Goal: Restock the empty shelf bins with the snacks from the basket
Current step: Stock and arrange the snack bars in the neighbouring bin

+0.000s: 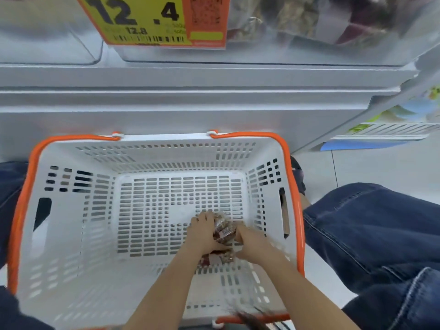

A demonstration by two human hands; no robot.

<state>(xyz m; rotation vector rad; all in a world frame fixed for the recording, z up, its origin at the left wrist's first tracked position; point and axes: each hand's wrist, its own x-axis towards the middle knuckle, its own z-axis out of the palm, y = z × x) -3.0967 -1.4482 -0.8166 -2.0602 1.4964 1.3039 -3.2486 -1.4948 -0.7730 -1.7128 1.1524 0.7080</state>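
A white slotted basket [71,234] with orange rim and handles stands on the floor in front of me. Both my hands reach down to its bottom on the right side. Clear snack packets [223,231] with brown contents and a white label lie there. My left hand [204,234] curls round them from the left and my right hand [250,239] grips them from the right. Another packet [217,258] lies just below the hands. Above, a clear shelf bin [47,44] at top left looks empty, and the clear bin [297,27] to its right holds snacks.
A yellow and orange price tag [152,20] reading 12.4 hangs on the bin front. The grey shelf ledge [190,91] runs across above the basket. My knees in blue jeans [381,234] flank the basket. A lower shelf with colourful packs [392,122] sits at right.
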